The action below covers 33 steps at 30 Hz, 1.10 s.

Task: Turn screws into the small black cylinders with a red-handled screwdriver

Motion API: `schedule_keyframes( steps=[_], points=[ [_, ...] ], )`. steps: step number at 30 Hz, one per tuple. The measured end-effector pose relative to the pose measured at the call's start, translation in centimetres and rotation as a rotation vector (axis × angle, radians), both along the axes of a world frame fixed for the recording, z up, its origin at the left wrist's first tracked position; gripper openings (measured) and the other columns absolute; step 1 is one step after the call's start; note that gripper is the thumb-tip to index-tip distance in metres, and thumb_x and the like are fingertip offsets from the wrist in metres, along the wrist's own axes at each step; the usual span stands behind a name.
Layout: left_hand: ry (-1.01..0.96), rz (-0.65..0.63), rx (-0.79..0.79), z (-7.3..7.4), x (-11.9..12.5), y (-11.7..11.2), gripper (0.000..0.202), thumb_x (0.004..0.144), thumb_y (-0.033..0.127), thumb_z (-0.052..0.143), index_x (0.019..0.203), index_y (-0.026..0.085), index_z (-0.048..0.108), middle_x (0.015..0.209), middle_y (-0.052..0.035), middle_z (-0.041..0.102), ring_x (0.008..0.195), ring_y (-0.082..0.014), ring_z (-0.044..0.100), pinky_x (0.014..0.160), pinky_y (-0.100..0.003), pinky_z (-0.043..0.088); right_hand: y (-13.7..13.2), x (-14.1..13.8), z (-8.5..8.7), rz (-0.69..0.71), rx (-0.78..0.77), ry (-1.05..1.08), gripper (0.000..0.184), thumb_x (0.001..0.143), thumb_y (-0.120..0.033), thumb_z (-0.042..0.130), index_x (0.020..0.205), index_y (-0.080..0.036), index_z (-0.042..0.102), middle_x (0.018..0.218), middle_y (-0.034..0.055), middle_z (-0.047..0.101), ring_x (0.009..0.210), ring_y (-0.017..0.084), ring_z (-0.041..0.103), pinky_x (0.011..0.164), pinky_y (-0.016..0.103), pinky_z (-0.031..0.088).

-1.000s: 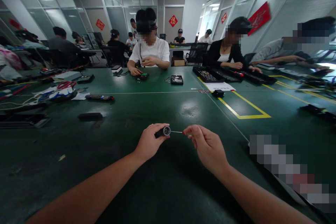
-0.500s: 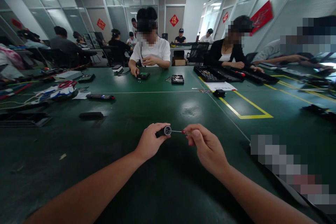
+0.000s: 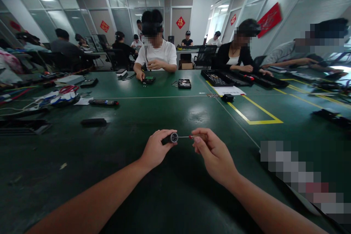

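Observation:
My left hand (image 3: 157, 148) is closed around a short black cylinder with a silver end (image 3: 172, 138), held just above the green table (image 3: 164, 113). My right hand (image 3: 212, 153) pinches a thin metal bit with a red band (image 3: 186, 137). The bit's tip points into the silver end of the cylinder. Both hands are close together at the middle of the view.
A black bar (image 3: 93, 121) and a pen-like tool (image 3: 103, 102) lie to the left, with cables and a red-handled tool (image 3: 64, 93) beyond. A yellow-taped rectangle (image 3: 255, 111) marks the right. Several people sit across the table with black trays (image 3: 219, 77) and small devices (image 3: 184, 83).
My right hand has shifted slightly up and left, bringing the bit a little closer to the cylinder. The left hand has barely moved.

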<state>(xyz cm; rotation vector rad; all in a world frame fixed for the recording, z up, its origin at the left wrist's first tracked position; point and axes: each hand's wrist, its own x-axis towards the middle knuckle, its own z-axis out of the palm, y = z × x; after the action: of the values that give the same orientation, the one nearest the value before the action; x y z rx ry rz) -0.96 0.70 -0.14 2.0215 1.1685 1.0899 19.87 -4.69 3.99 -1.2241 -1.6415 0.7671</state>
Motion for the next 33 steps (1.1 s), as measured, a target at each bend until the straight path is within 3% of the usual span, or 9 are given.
schedule_keyframes(
  steps=[3, 6, 12, 16, 21, 23, 27, 30, 33],
  points=[
    [-0.004, -0.001, 0.002, -0.05, -0.08, 0.03, 0.039, 0.082, 0.014, 0.077, 0.118, 0.025, 0.071, 0.117, -0.0031, 0.072, 0.111, -0.0232, 0.065, 0.101, -0.043, 0.048, -0.24, 0.03, 0.11, 0.030, 0.062, -0.038, 0.023, 0.100, -0.042, 0.052, 0.102, -0.024, 0.066, 0.077, -0.0005, 0.064, 0.068, 0.016, 0.061, 0.062, 0.027, 0.047],
    [-0.004, 0.001, 0.003, 0.04, -0.10, 0.02, 0.039, 0.082, 0.012, 0.077, 0.118, 0.025, 0.071, 0.117, -0.0030, 0.072, 0.111, -0.0228, 0.065, 0.102, -0.043, 0.048, -0.10, -0.04, 0.11, -0.019, 0.090, -0.080, 0.033, 0.103, -0.042, 0.044, 0.095, -0.023, 0.070, 0.068, -0.0007, 0.062, 0.061, 0.015, 0.059, 0.058, 0.027, 0.044],
    [0.008, 0.012, -0.008, 0.28, -0.02, -0.08, 0.040, 0.080, 0.011, 0.077, 0.117, 0.024, 0.071, 0.117, -0.0039, 0.072, 0.111, -0.0235, 0.065, 0.102, -0.044, 0.048, 0.42, -0.13, -0.07, -0.156, 0.064, -0.045, 0.025, 0.097, -0.040, 0.055, 0.113, -0.022, 0.064, 0.087, 0.0031, 0.071, 0.070, 0.018, 0.065, 0.060, 0.029, 0.048],
    [0.008, 0.010, 0.000, 0.01, -0.11, 0.06, 0.040, 0.081, 0.012, 0.077, 0.117, 0.026, 0.071, 0.117, -0.0026, 0.072, 0.111, -0.0230, 0.065, 0.101, -0.043, 0.048, 0.12, 0.03, -0.01, -0.065, 0.033, -0.052, 0.023, 0.101, -0.038, 0.049, 0.114, -0.024, 0.062, 0.072, -0.0019, 0.064, 0.064, 0.016, 0.062, 0.059, 0.027, 0.047],
    [-0.012, 0.006, 0.002, -0.26, -0.11, 0.21, 0.040, 0.081, 0.014, 0.077, 0.118, 0.027, 0.070, 0.118, -0.0019, 0.072, 0.112, -0.0220, 0.065, 0.102, -0.042, 0.047, -0.29, -0.04, 0.12, 0.044, 0.127, -0.063, 0.023, 0.101, -0.038, 0.050, 0.100, -0.024, 0.067, 0.073, -0.0014, 0.063, 0.064, 0.014, 0.060, 0.059, 0.026, 0.045],
    [-0.016, 0.008, 0.006, -0.33, -0.07, 0.23, 0.040, 0.080, 0.014, 0.078, 0.117, 0.026, 0.071, 0.117, -0.0021, 0.072, 0.111, -0.0222, 0.065, 0.102, -0.042, 0.047, -0.23, -0.11, 0.09, 0.010, 0.149, -0.073, 0.028, 0.102, -0.039, 0.046, 0.097, -0.023, 0.069, 0.070, -0.0013, 0.062, 0.061, 0.014, 0.058, 0.058, 0.026, 0.044],
    [-0.019, 0.019, 0.011, -0.39, -0.04, 0.27, 0.039, 0.081, 0.013, 0.077, 0.117, 0.026, 0.071, 0.117, -0.0023, 0.072, 0.112, -0.0224, 0.065, 0.103, -0.042, 0.047, 0.03, -0.12, -0.10, -0.119, 0.109, -0.053, 0.024, 0.100, -0.038, 0.052, 0.113, -0.023, 0.064, 0.083, 0.0017, 0.069, 0.071, 0.018, 0.066, 0.061, 0.028, 0.048],
    [0.003, 0.012, 0.016, -0.28, -0.03, 0.18, 0.040, 0.081, 0.013, 0.077, 0.119, 0.026, 0.070, 0.118, -0.0030, 0.072, 0.111, -0.0225, 0.065, 0.102, -0.043, 0.048, 0.05, -0.15, -0.38, -0.134, 0.120, -0.034, 0.023, 0.100, -0.038, 0.051, 0.111, -0.023, 0.064, 0.092, 0.0034, 0.072, 0.083, 0.019, 0.069, 0.073, 0.032, 0.051],
    [0.043, 0.014, 0.044, -0.03, -0.01, -0.06, 0.040, 0.082, 0.015, 0.077, 0.120, 0.025, 0.069, 0.118, -0.0041, 0.072, 0.111, -0.0232, 0.065, 0.101, -0.045, 0.049, 0.15, -0.34, -0.76, -0.139, 0.128, -0.002, 0.025, 0.102, -0.041, 0.046, 0.109, -0.024, 0.063, 0.088, 0.0032, 0.071, 0.081, 0.020, 0.068, 0.073, 0.033, 0.051]
  ],
)
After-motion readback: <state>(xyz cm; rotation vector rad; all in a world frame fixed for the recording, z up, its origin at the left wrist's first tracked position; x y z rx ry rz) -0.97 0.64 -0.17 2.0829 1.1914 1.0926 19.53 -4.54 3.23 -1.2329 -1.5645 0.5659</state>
